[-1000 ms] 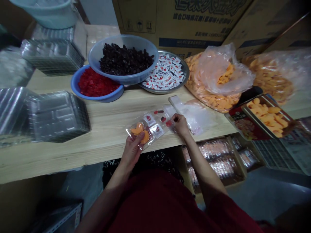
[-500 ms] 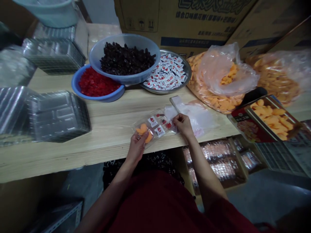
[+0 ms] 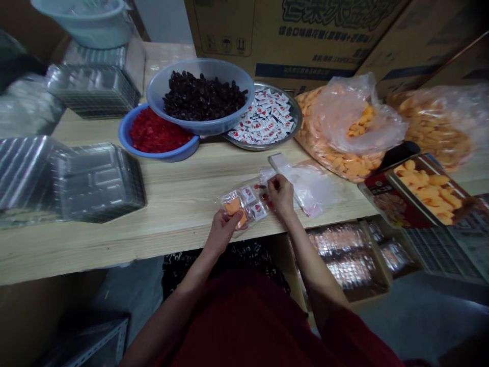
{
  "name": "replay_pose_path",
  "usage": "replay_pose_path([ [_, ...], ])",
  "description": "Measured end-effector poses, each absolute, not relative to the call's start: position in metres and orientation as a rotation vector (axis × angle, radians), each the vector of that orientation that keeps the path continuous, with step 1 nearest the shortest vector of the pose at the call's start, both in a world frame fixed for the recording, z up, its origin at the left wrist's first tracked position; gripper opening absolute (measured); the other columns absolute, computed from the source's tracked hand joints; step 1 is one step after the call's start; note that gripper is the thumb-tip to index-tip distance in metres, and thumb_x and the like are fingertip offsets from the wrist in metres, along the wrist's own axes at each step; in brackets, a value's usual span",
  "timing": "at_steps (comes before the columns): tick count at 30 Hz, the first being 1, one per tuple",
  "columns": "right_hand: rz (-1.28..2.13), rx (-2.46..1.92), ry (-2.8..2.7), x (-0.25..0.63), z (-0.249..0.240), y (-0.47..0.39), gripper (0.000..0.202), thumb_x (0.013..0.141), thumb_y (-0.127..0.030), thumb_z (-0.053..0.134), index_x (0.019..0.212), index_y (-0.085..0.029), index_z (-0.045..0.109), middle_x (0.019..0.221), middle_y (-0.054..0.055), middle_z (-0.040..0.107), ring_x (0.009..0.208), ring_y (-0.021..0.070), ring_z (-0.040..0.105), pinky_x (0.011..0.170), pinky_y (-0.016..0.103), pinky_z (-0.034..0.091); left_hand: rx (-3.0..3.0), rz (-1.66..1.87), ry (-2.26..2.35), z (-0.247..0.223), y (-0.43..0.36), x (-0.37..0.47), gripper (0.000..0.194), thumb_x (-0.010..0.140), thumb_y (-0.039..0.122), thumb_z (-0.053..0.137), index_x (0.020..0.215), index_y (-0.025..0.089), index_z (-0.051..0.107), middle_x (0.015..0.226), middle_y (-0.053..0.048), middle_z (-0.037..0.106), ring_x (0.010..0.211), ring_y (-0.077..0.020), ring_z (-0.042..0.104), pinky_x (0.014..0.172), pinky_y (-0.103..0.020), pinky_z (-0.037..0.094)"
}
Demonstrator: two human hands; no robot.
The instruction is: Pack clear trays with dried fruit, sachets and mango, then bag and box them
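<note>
My left hand [image 3: 222,228] grips the left end of a small clear plastic tray [image 3: 250,202], thumb on top. Orange pieces [image 3: 233,206] lie in the tray's left compartments, under my thumb. White packets with red print [image 3: 248,194] fill the middle, and dark and red pieces show at the right end. Clear film shows around the tray's edges. My right hand [image 3: 281,196] is closed in a pinch at the tray's right end and partly covers it; what its fingertips hold is hidden. Beside it lies a pile of clear plastic bags [image 3: 311,188].
Behind stand a bowl of dark pieces [image 3: 150,97], a blue basin of red pieces [image 3: 168,155] and a metal bowl of packets [image 3: 296,120]. Empty trays [image 3: 97,183] are stacked left. Bags of orange pieces [image 3: 344,163] and an open box [image 3: 382,201] stand right. Below is a carton [image 3: 385,278].
The tray has shifted slightly right and towards me with my left hand. My right hand has moved a little left, over the tray's right end. The camera view has shifted slightly.
</note>
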State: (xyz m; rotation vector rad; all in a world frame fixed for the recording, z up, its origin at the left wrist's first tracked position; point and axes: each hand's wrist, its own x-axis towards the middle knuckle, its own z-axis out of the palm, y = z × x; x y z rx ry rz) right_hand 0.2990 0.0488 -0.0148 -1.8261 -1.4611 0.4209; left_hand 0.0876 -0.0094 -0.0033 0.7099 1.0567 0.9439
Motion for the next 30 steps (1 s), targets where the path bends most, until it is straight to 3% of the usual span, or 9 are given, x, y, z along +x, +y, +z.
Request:
replay_pose_path([
  [5, 0.343, -1.816, -1.598, 0.295, -0.006, 0.037, 0.019, 0.093, -0.026, 0.046, 0.086, -0.02, 0.062, 0.082, 0.004, 0.063, 0.075, 0.0181, 0.056, 0.072, 0.027, 0.04, 0.703, 0.926, 1.041, 0.005, -0.009, 0.1, 0.036, 0.072, 0.039, 0.086, 0.096, 0.015, 0.075, 0.092, -0.007, 0.075, 0.081, -0.0226, 0.072, 0.071, -0.038, 0.064],
  [10, 0.291, -1.923, -1.63, 0.3, -0.006, 0.042, 0.025, 0.096, -0.023, 0.044, 0.109, -0.016, 0.065, 0.094, 0.007, 0.068, 0.082, 0.0199, 0.059, 0.078, 0.029, 0.042, 0.688, 0.907, 1.028, 0.004, -0.013, 0.109, 0.037, 0.072, 0.041, 0.085, 0.093, 0.014, 0.073, 0.088, -0.006, 0.074, 0.079, -0.0212, 0.071, 0.068, -0.036, 0.064],
  [18, 0.221, -1.896, -1.925, 0.278, -0.001, 0.034, 0.029, 0.102, -0.021, 0.039, 0.096, -0.017, 0.068, 0.094, 0.011, 0.066, 0.09, 0.0222, 0.059, 0.083, 0.029, 0.04, 0.605, 0.972, 1.02, 0.001, -0.013, 0.12, 0.036, 0.075, 0.042, 0.082, 0.095, 0.013, 0.071, 0.091, -0.008, 0.076, 0.081, -0.0206, 0.072, 0.068, -0.031, 0.063],
  [23, 0.181, -1.893, -1.811, 0.295, 0.003, 0.011, 0.028, 0.102, -0.025, 0.041, 0.107, -0.019, 0.067, 0.098, 0.01, 0.064, 0.095, 0.0235, 0.058, 0.086, 0.031, 0.043, 0.574, 0.978, 0.987, 0.003, -0.014, 0.122, 0.04, 0.076, 0.043, 0.083, 0.099, 0.013, 0.07, 0.095, -0.01, 0.076, 0.088, -0.0242, 0.073, 0.073, -0.036, 0.064],
  [30, 0.092, -2.075, -1.693, 0.318, 0.0, -0.028, 0.025, 0.099, -0.021, 0.041, 0.102, -0.019, 0.066, 0.092, 0.009, 0.064, 0.086, 0.0233, 0.059, 0.077, 0.031, 0.042, 0.514, 0.993, 0.984, 0.004, -0.015, 0.127, 0.035, 0.077, 0.041, 0.081, 0.096, 0.014, 0.07, 0.095, -0.01, 0.075, 0.09, -0.0245, 0.072, 0.077, -0.039, 0.063],
])
